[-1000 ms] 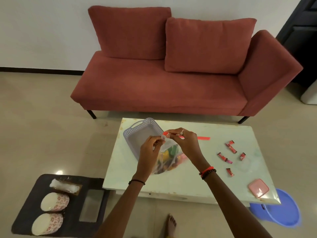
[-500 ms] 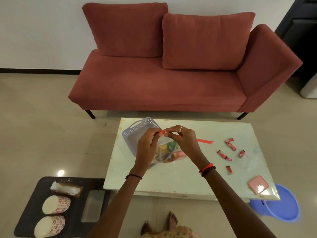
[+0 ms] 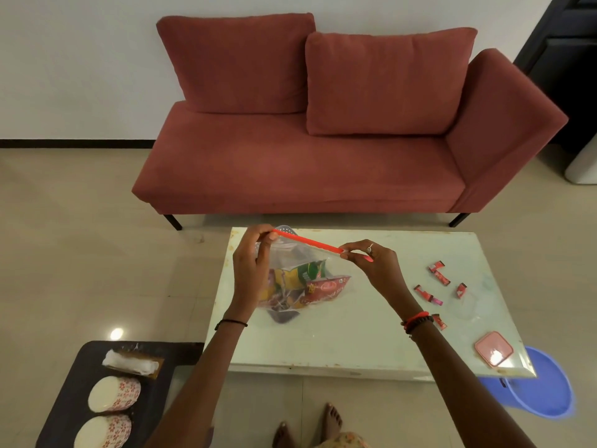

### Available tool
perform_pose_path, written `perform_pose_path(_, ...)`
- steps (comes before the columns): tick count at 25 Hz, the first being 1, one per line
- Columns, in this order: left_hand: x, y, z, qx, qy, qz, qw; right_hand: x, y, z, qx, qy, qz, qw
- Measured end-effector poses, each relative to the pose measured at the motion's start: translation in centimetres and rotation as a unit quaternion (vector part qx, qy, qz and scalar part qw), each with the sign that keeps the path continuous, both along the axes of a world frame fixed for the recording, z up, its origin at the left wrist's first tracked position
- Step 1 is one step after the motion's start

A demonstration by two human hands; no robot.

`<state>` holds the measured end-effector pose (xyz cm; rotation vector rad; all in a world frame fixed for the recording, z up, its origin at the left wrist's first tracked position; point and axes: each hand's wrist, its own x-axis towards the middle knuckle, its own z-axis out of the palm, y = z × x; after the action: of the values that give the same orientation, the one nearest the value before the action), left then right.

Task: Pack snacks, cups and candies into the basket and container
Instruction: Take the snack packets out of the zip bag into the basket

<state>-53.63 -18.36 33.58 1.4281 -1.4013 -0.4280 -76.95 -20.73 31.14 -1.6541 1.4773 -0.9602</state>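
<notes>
A clear zip bag point(image 3: 300, 279) with a red seal strip holds several snack packets. It hangs above the pale table point(image 3: 349, 337). My left hand point(image 3: 250, 266) pinches the left end of the strip and my right hand point(image 3: 371, 263) pinches the right end. The grey perforated basket point(image 3: 286, 228) is almost fully hidden behind the bag. Several red candies point(image 3: 436, 286) lie on the table to the right. A clear container point(image 3: 465, 305) sits by them, and its pink lid point(image 3: 493, 349) rests near the front right corner.
A black side table point(image 3: 74, 383) at lower left carries two stacks of floral paper cups point(image 3: 113, 394) and a wrapped white packet point(image 3: 130, 363). A red sofa point(image 3: 323, 156) stands behind the table. A blue bucket point(image 3: 542, 389) sits on the floor at right. My bare feet point(image 3: 307, 425) show below.
My hands have moved apart along the red seal strip, stretching the bag's top wide. The bag has lifted and now covers most of the basket.
</notes>
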Motion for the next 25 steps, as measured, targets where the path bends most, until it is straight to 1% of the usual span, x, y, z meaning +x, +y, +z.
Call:
perform_pose_path(5,1.7,-0.3,0.8,0.007,0.053,0.043,0.998,-2.7,0.3,-0.3,0.015,0.022,-0.014,1.000)
perform_pose_path(7,2.2,-0.4,1.3,-0.003,0.074,0.045,0.996,-3.7,0.5,-0.7,0.023,0.038,-0.018,0.999)
perform_pose_path(9,2.2,-0.4,1.7,-0.004,0.073,0.036,0.997,-4.3,0.7,-0.8,0.035,0.048,-0.013,0.998)
perform_pose_path(11,1.9,-0.4,1.8,0.000,0.088,0.033,0.996,-4.3,0.8,-0.7,0.049,0.061,0.010,0.997)
perform_pose_path(14,1.4,-0.6,1.9,0.004,0.100,0.026,0.995,-3.0,0.8,0.5,0.053,0.080,0.076,0.992)
perform_pose_path(16,0.9,-0.7,2.0,0.007,0.100,0.006,0.995,-1.1,0.6,1.5,0.042,0.068,0.123,0.989)
perform_pose_path(18,0.5,-0.8,2.0,0.007,0.102,-0.002,0.995,0.7,0.3,2.1,0.039,0.056,0.144,0.987)
perform_pose_path(22,0.7,-1.0,1.3,0.015,0.093,0.002,0.996,1.8,0.0,2.5,0.079,0.010,0.078,0.994)
perform_pose_path(25,1.2,-1.1,0.2,0.047,0.082,0.018,0.995,1.8,0.1,2.3,0.106,-0.016,0.067,0.992)
